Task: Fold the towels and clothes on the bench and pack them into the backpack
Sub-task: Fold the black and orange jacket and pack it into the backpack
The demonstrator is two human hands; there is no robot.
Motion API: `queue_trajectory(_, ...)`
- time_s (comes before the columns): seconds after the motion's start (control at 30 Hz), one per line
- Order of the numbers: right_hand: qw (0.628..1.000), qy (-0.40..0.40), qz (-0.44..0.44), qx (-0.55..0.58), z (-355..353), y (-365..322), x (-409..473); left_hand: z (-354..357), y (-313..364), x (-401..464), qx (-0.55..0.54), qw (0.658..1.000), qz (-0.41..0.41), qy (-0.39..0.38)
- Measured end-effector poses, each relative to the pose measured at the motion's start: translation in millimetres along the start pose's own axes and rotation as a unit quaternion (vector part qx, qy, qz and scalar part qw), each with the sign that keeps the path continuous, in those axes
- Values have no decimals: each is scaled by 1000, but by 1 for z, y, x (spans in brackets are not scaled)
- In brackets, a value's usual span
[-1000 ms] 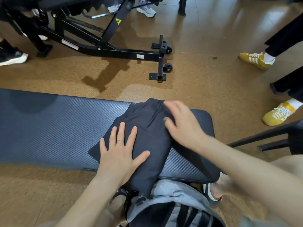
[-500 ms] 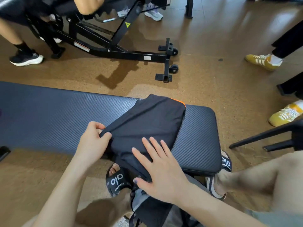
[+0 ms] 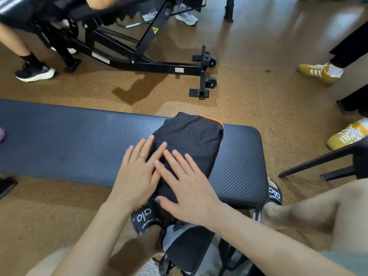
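While the folded black garment (image 3: 191,144) lies on the right-hand end of the bench (image 3: 65,140), its long axis runs from the bench's near edge up and slightly rightward to the far edge, where a thin orange trim shows at its far right corner. We have both hands flat on its near half: the left hand (image 3: 137,172) presses with straight fingers on the garment's near left edge, partly on the bench pad, and the right hand (image 3: 187,186) lies spread over its near end, thumb at the bench's near edge. Neither hand grips anything; both are open palms on cloth. The backpack (image 3: 185,248) stands on the floor just below the bench's near edge, directly under our right wrist, between our sandalled feet. We judge the fold looks finished, so the coming move turns on this: the garment's short near end already points toward the backpack, and our right hand is the nearer one to draw it off the bench's edge and down.
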State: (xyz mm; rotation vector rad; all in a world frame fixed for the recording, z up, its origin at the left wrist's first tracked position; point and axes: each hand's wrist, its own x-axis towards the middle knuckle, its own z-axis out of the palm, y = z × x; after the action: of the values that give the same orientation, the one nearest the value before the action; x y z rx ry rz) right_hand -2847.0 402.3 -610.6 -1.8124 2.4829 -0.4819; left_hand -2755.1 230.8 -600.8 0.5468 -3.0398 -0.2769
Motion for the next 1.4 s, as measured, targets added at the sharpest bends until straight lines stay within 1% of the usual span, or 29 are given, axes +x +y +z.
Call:
queue_trajectory(0.07, 997, -74, 1, -33, 6, 12, -3, 14, -3, 3, 5, 996, -32, -84)
queue_trajectory(0.1, 993, -111, -6, -50, 10, 18, -6, 19, -6, 4, -6, 992, -51, -112)
queue_trajectory(0.13, 990, -124, -12, -60, 13, 20, -9, 23, -10, 5, -14, 991, -59, -122)
queue_trajectory(0.2, 992, -105, -25, -64, 18, 19, -13, 25, -16, 8, -20, 990, -60, -128)
queue_trajectory(0.27, 991, -90, -61, -76, 24, 12, -23, 24, -20, 9, -39, 988, -62, -138)
queue_trajectory(0.37, 979, -98, -109, -140, 27, 14, -50, 20, -20, 9, -45, 985, -69, -150)
queue_trajectory(0.43, 971, -84, -141, -171, 27, 22, -67, 15, -19, 9, -52, 985, -77, -146)
queue_trajectory(0.47, 969, -78, -157, -174, 27, 26, -73, 12, -18, 9, -47, 987, -77, -131)
queue_trajectory(0.5, 968, -70, -172, -171, 27, 29, -75, 8, -16, 8, -32, 992, -64, -102)
queue_trajectory(0.57, 971, -40, -185, -144, 25, 33, -72, -3, -9, 4, -6, 1000, 2, -26)
queue_trajectory(0.63, 980, -8, -169, -101, 23, 30, -66, -13, -5, -3, -13, 996, 82, 25)
queue_trajectory(0.7, 984, -9, -156, -84, 25, 22, -62, -17, -2, -13, -9, 993, 120, 10)
queue_trajectory(0.77, 987, -13, -132, -88, 31, 13, -61, -17, -1, -20, 20, 993, 108, -44)
queue_trajectory(0.83, 991, 4, -100, -85, 31, 4, -57, -18, -1, -23, 69, 990, 87, -91)
queue_trajectory(0.93, 994, 21, -82, -72, 19, -5, -51, -15, -2, -21, 92, 985, 72, -128)
queue_trajectory(1.07, 993, 21, -105, -50, 14, -7, -57, -12, -8, -21, 104, 983, 69, -138)
queue_trajectory(1.13, 991, 18, -117, -60, 12, -5, -61, -12, -11, -19, 113, 981, 62, -146)
queue_trajectory(1.17, 990, 7, -124, -72, 11, -4, -63, -11, -12, -19, 113, 980, 56, -152)
queue_trajectory(1.23, 985, -43, -133, -104, 8, -2, -64, -9, -13, -18, 103, 980, 46, -164)
queue_trajectory(1.3, 982, -96, -123, -109, 4, -3, -63, -8, -11, -18, 104, 980, 44, -166)
queue_trajectory(1.33, 983, -106, -113, -96, 2, -4, -61, -8, -11, -18, 109, 980, 45, -159)
queue_trajectory(1.4, 992, -84, -79, -53, 1, -11, -59, -10, -11, -18, 119, 982, 58, -136)
